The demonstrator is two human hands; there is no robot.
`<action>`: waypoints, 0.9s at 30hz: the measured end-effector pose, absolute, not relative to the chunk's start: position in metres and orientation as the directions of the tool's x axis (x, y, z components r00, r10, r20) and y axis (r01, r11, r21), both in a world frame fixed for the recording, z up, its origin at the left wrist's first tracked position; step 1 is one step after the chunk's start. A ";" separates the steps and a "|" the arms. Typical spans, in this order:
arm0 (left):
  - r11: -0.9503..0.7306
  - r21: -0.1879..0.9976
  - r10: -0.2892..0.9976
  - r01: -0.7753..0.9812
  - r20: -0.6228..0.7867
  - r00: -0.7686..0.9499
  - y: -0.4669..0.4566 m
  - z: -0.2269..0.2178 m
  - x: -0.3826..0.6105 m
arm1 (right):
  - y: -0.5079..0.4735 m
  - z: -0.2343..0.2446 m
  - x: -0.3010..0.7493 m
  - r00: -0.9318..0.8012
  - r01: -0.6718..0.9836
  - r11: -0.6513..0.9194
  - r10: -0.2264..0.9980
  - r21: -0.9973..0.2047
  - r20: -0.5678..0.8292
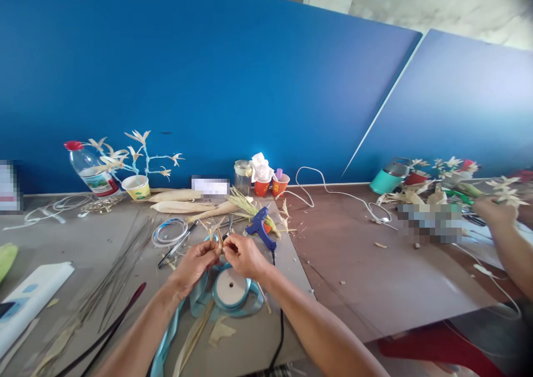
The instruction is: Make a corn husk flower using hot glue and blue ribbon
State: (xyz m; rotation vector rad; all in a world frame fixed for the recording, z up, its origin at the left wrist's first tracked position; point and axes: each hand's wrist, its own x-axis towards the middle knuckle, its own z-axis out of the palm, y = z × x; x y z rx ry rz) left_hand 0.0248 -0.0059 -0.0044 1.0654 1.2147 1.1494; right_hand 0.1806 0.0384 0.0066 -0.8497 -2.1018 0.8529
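My left hand (200, 259) and my right hand (245, 256) meet over the table, with fingertips pinched together on a small piece of dried corn husk (220, 236). Pale pointed tips of husk stick up above the fingers; the rest is hidden. Just below the hands lies a spool of light blue ribbon (231, 287), its loose ribbon trailing toward me. A blue glue gun (261, 228) rests to the right of my right hand. Beyond my left hand are a coil of pale wire (170, 232) and a black pen (177, 246).
Dried husks (183, 206) lie along the back near a yellow cup (136, 187) holding a husk-flower branch. A tilted plastic bottle (94, 171) stands farther left. Thin stems (120, 266) spread across the left side. At right, another person's hand (495, 213) is near husk flowers and a teal mug (387, 177).
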 end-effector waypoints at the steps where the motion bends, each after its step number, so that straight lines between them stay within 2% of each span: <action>1: 0.130 0.988 0.992 -0.085 -0.130 0.009 -0.006 -0.004 0.025 | 0.039 0.006 0.180 -0.529 0.308 0.571 0.768 -0.761 0.361; 6: 0.153 0.981 0.988 -0.120 -0.149 0.045 -0.010 0.001 0.024 | 0.048 0.002 0.183 -0.481 0.398 0.608 0.776 -0.687 0.408; 13: 0.110 0.989 0.991 -0.096 -0.102 0.087 -0.015 0.014 0.026 | 0.064 -0.003 0.191 -0.402 0.494 0.580 0.813 -0.648 0.421; 20: 0.115 0.993 0.989 -0.003 -0.114 0.097 -0.016 0.014 0.023 | 0.075 -0.013 0.194 -0.291 0.574 0.485 0.874 -0.660 0.389; 27: 0.087 0.996 0.984 -0.029 -0.082 0.160 -0.021 0.015 0.019 | 0.078 -0.010 0.200 -0.180 0.624 0.393 0.914 -0.676 0.364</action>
